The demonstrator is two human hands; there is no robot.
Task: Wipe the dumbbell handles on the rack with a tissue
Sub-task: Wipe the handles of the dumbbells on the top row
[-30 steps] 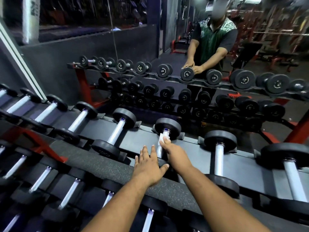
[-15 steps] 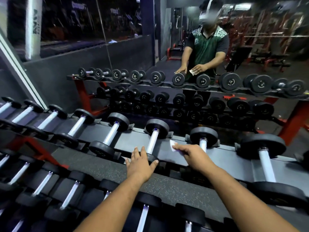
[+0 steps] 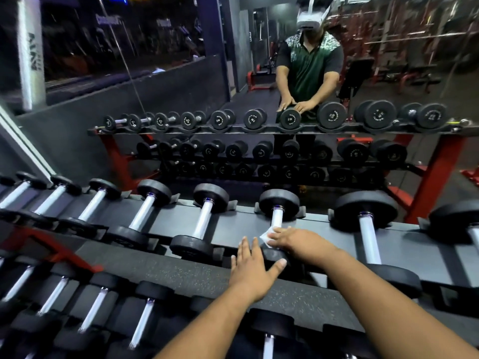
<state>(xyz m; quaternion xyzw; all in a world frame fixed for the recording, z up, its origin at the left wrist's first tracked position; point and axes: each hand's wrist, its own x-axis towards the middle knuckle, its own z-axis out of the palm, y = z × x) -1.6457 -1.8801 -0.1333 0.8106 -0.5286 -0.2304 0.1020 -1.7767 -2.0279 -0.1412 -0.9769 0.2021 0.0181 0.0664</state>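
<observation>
Two hands: right hand fingers pinching one tissue against dumbbell handle, left hand released, flat.

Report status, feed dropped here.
Right hand presses tissue on dumbbell handle. Left hand flat on near weight head. Nothing blocking.

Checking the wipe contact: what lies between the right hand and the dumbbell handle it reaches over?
In the head view, a white tissue lies under the right hand against the handle.
</observation>
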